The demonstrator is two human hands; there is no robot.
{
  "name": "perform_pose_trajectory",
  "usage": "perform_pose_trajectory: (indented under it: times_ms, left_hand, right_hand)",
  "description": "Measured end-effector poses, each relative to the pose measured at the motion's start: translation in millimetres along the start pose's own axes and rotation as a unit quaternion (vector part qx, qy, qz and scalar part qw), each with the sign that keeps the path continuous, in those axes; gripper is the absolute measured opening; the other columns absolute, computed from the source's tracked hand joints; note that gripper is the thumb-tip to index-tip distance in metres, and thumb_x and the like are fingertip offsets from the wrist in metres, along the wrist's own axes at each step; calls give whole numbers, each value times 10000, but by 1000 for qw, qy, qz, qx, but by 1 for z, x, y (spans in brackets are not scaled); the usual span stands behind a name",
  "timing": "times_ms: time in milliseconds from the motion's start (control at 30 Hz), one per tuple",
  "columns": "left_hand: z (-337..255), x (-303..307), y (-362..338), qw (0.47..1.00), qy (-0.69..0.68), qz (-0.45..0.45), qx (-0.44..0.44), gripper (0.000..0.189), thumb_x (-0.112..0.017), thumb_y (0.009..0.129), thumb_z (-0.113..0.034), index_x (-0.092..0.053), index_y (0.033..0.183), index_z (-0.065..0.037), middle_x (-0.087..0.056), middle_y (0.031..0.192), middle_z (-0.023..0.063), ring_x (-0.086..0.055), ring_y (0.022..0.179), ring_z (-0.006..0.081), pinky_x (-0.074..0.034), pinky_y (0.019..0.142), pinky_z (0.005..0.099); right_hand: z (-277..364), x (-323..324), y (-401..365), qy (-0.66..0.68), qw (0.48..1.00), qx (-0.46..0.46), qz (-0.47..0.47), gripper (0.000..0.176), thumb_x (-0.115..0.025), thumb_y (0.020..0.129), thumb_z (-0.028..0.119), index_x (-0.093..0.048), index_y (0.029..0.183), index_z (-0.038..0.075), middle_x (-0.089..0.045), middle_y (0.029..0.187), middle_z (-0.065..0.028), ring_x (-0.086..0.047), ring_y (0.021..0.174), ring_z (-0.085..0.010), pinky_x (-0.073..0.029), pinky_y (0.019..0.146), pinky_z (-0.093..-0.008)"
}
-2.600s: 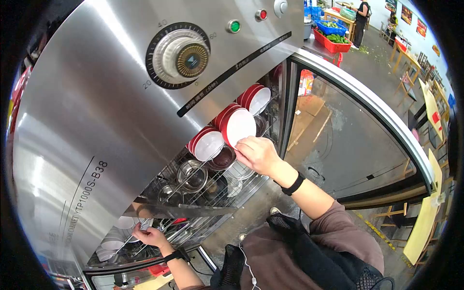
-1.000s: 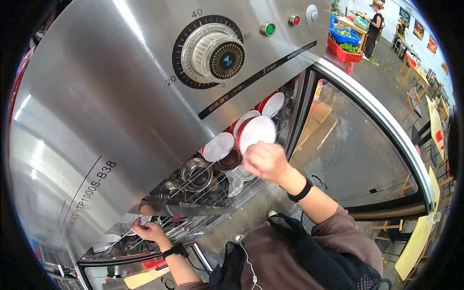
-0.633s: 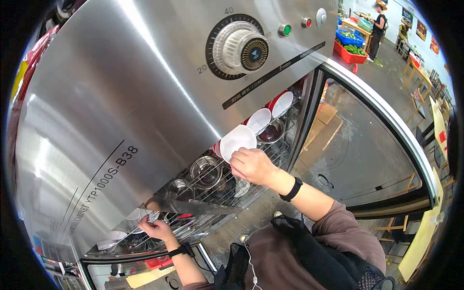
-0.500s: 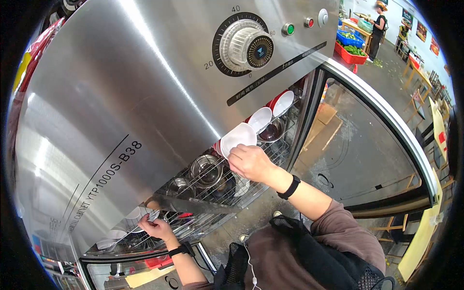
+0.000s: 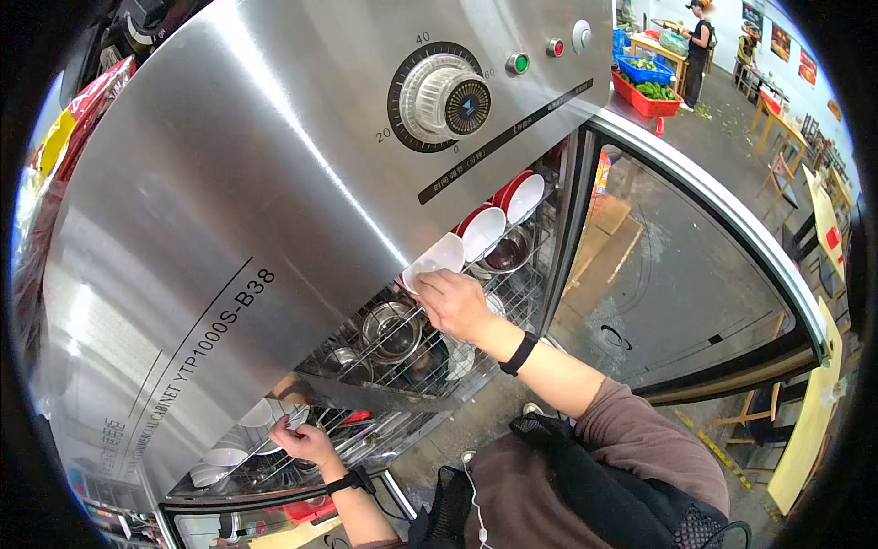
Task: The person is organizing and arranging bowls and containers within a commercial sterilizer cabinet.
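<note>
My right hand [image 5: 451, 304] is closed on the rim of a red and white bowl [image 5: 433, 258] on the cabinet's upper wire rack [image 5: 471, 316]. Beside it, two more red bowls with white insides [image 5: 483, 232] stand in a row, tilted toward me. Metal bowls [image 5: 391, 331] show below the rack wires. My left hand [image 5: 305, 442] is at the lower left opening, fingers apart and holding nothing, near white bowls [image 5: 226, 450].
The steel cabinet front [image 5: 229, 183] carries a large dial [image 5: 448, 102]. An open glass door [image 5: 677, 274] stands at the right, another at the lower left. Farther off are a person [image 5: 698, 55], a red crate [image 5: 646, 99] and tables.
The held bowl now sits closer in line with the other red bowls, and my right hand has moved slightly with it. The view has shifted a little. My left hand stays at the lower opening.
</note>
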State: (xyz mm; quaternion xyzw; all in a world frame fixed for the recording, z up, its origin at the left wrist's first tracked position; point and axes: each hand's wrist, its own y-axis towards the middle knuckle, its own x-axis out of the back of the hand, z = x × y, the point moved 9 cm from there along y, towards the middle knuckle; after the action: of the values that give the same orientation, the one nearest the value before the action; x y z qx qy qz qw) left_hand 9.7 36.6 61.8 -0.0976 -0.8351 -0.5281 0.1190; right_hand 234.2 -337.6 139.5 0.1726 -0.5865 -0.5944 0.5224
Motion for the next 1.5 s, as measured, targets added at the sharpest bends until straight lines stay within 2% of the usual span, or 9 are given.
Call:
perform_pose_trajectory:
  times_ms: [233,567,600,700,733,867,1233,1367,1500]
  left_hand:
    - [-1,0,1,1000,4,13,4,370,-427,741,86,-614,1057,39,-552,991,183,-570,898,375,-491,716,434]
    - [-6,1,3,1000,10,6,-7,352,-426,742,90,-610,1040,47,-542,984,180,-558,882,365,-474,729,427]
    - [-7,1,3,1000,13,4,-9,349,-425,741,89,-609,1035,48,-542,984,182,-559,889,369,-476,736,433]
    - [-7,1,2,1000,16,-5,1,336,-423,738,85,-605,1018,52,-544,977,189,-559,906,377,-476,743,445]
    - [-7,0,1,1000,15,-8,6,331,-423,736,83,-604,1011,54,-545,973,191,-559,911,379,-475,743,448]
    - [-15,0,3,999,32,-15,-10,326,-419,724,98,-602,990,54,-551,955,183,-554,903,372,-466,720,433]
    - [-11,-1,1,999,34,-14,-4,311,-441,748,74,-609,1007,39,-555,970,165,-559,890,349,-477,716,419]
    - [5,-3,-3,999,33,-6,4,305,-451,755,76,-597,1021,50,-541,990,173,-566,913,360,-504,784,431]
    - [-3,-3,0,997,46,7,57,349,-439,718,98,-597,1026,52,-540,1006,179,-560,933,365,-486,810,429]
  right_hand:
    - [-11,-24,3,18,991,-100,86,186,-768,803,206,-729,840,28,-704,943,-114,-693,893,-313,-562,785,-442]
    - [-5,22,-20,37,998,-50,12,200,-807,797,262,-756,842,74,-712,862,-64,-657,976,-296,-516,906,-434]
    - [-2,23,-23,36,996,-50,66,295,-809,793,284,-756,972,55,-721,1026,-92,-642,1061,-306,-511,958,-450]
    - [9,52,5,-11,1000,-17,-15,543,-792,815,339,-691,1246,24,-655,1305,-160,-598,1224,-351,-467,1065,-496]
    - [6,43,15,-17,998,-32,55,745,-763,851,406,-552,1449,16,-533,1488,-199,-501,1374,-398,-369,1171,-541]
    - [-9,5,19,-29,990,-61,125,780,-749,866,444,-530,1467,-2,-521,1497,-225,-460,1424,-410,-285,1231,-544]
    - [-15,9,22,14,988,-57,140,874,-776,844,454,-467,1512,-18,-465,1549,-256,-428,1454,-432,-288,1233,-559]
    - [-43,42,6,-19,996,-88,2,914,-736,873,501,-415,1559,-9,-356,1636,-271,-323,1534,-435,-209,1235,-642]
    - [-83,39,-5,-83,979,-150,108,1001,-758,844,523,-355,1591,-7,-297,1669,-262,-264,1559,-435,-187,1236,-652]
